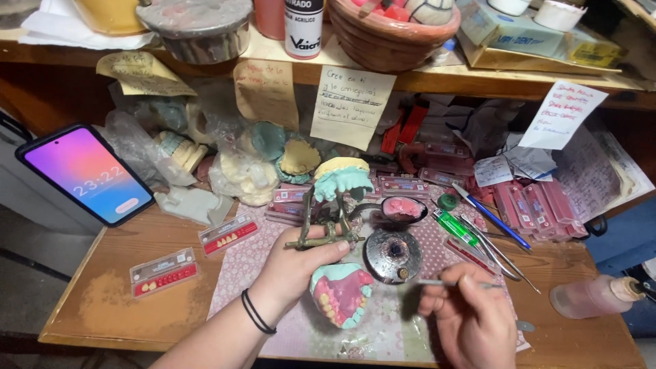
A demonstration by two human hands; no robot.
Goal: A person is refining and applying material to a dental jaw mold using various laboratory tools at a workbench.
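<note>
My left hand (295,270) grips a metal dental articulator (326,225) that is swung open. Its lower part carries a pink wax denture with yellowish teeth on a teal cast (342,294). The upper part holds another teal and cream cast (344,179). My right hand (471,316) pinches a thin metal wax tool (437,282), whose tip points left toward a round dark metal burner (392,255). A small black dish of pink wax (403,208) sits just behind the burner.
A phone with a lit screen (85,173) leans at the left. Two tooth cards (164,272) (229,234) lie on the wooden bench. Pens, a green lighter (456,227), metal tools, stacked red tooth cards (540,205), bagged plaster casts (242,174) and a pink bottle (594,295) crowd the back and right.
</note>
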